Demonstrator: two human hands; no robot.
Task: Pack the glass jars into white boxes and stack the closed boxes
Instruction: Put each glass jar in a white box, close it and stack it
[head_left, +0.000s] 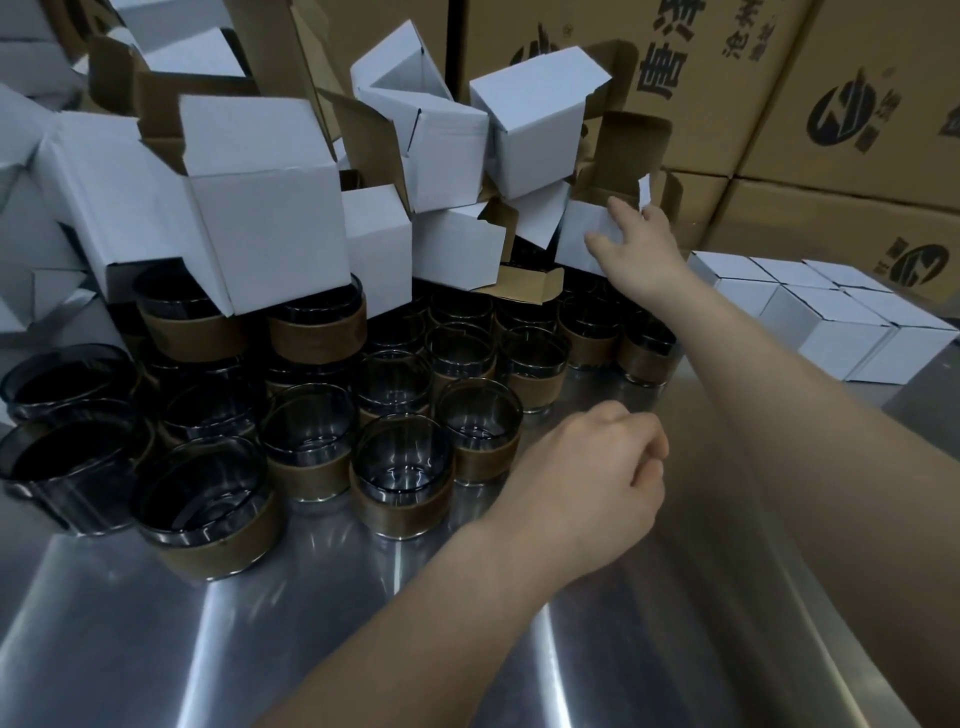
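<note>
Several dark glass jars (400, 470) with brown bands stand packed together on the steel table (363, 623). Behind and over them leans a pile of open white boxes (270, 218). My right hand (636, 244) reaches to the pile's right end and grips a small open white box (582, 234), thumb on its front, fingers over its top edge. My left hand (597, 478) hovers in a loose fist just right of the nearest jars and holds nothing. Closed white boxes (831, 317) sit in a block at the right.
Large brown printed cartons (779, 104) form a wall behind the table. More white boxes (31, 67) fill the far left.
</note>
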